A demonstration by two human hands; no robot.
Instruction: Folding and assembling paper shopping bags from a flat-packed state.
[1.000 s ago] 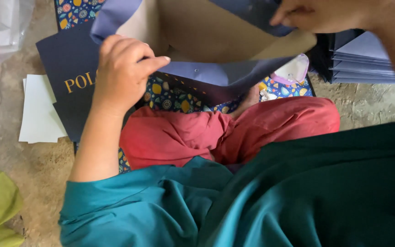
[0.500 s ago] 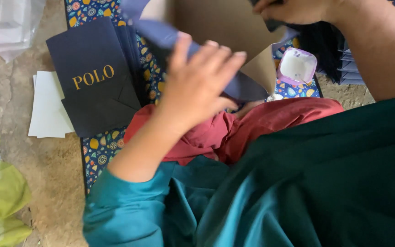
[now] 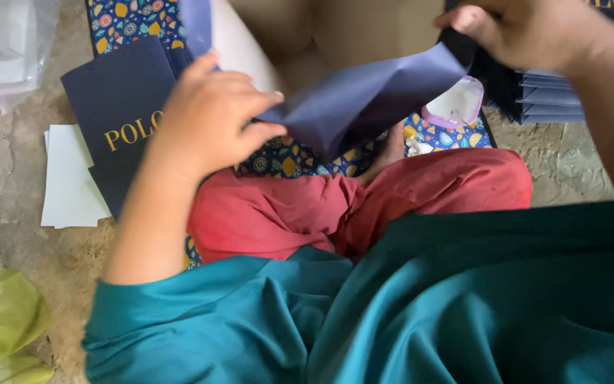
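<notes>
a: what's the left hand (image 3: 211,117) doing?
b: curled on the navy paper bag (image 3: 364,99), pinching its folded flap above the lap.
a: and the right hand (image 3: 527,32)?
b: grips the bag's top corner, near the flat bags (image 3: 563,96).

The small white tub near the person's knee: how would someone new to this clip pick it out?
Start at the red trousers across the middle, then look just above the right knee onto the patterned mat. There, below the navy flap held by the right hand, sits a small tub, white inside with a pinkish rim, unlike the flat dark sheets around it.
</notes>
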